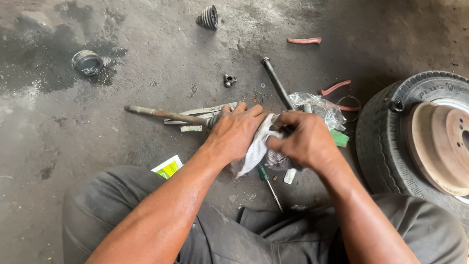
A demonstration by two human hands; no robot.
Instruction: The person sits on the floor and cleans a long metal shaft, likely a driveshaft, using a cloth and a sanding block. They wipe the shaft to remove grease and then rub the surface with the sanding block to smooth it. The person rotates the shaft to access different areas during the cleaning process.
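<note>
A white plastic bag (258, 146) sits between both hands at the middle of the view, bunched around the end of a long rusty axle shaft (166, 115) that lies on the floor and runs out toward nine o'clock; the left hand (234, 133) is closed over the shaft's end and the bag's left edge, fingers curled down; the right hand (305, 139) is pinched narrow on the bag's right side, thumb and fingertips gathering the plastic. Just behind the left hand, at eleven o'clock, lies a pair of metal snips (202, 113), touching the shaft; below the hands, at six o'clock, a green-handled screwdriver (269, 185) points toward the person's lap. At one o'clock from the hands a dark steel rod (276, 82) slants up, with a crumpled clear plastic wrapper (317, 108) beside it and red-handled pliers (337, 88) farther right. A tyre on its wheel (386, 132) with a rusty brake drum (439, 146) fills three o'clock. Well apart at twelve o'clock lies a ribbed rubber boot (208, 17); at ten o'clock a round tin (87, 63) stands on an oil-stained concrete floor (97, 146).
</note>
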